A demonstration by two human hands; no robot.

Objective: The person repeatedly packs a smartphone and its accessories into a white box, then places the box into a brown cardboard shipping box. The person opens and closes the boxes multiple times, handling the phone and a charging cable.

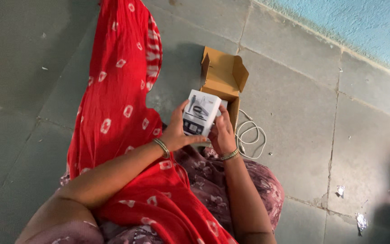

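**Now both my hands hold one small white box**

Seen from the head camera, I sit on the floor and my two hands meet in front of my lap. My left hand (177, 133) is closed around the near left side of the small white box (200, 112), with the thumb lying along its lower edge and the fingers going behind it. My right hand (222, 133) grips the right side of the same box, the fingers curled over its edge. So both hands are narrow and full, and the box is lifted between them with its printed face turned up to me, I think so that I can look at the picture on it.

Just behind the hands lies an open brown cardboard carton (224, 77), its flaps standing up; the white box partly hides its opening. To the right of my right hand a white cable (251, 135) lies in loose loops on the grey stone floor (303, 113), near the carton. On my left arm side a red patterned scarf (123, 90) hangs down over my lap. Well away to the right of my hands some small scraps of foil (361, 221) lie on the floor.
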